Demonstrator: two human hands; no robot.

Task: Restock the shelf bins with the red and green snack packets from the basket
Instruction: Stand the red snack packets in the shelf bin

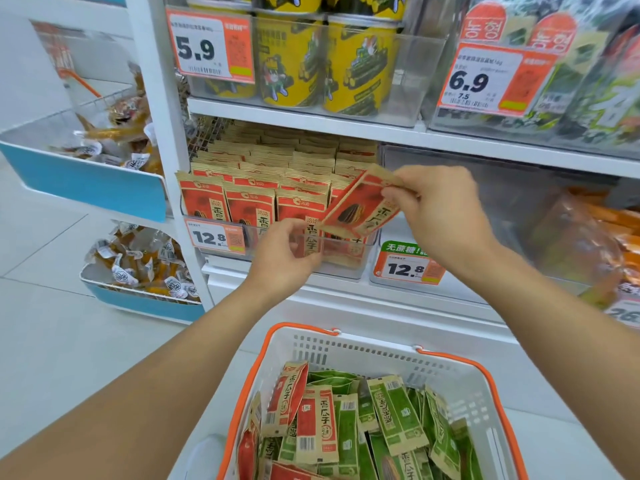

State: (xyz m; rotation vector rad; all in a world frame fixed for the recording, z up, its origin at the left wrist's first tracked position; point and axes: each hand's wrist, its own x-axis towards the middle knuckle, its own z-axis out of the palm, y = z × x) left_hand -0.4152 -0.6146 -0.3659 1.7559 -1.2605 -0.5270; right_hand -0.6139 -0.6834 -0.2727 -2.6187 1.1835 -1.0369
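Right hand [439, 211]: pinches tilted red packet [360, 206] over clear bin [343, 265] of upright red packets. Left hand [284, 255]: fingers curled at bin front, grip unclear. Basket [446, 372] below holds green packets [394, 412]. Price tag [214, 237] on bin; yellow cans [325, 64] above; white floor tiles [52, 265].

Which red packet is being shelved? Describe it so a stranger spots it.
Find the clear bin of red packets behind the 12.8 price tag. Above its right end, the right hand pinches one red packet; alone, it is tilted, not upright.
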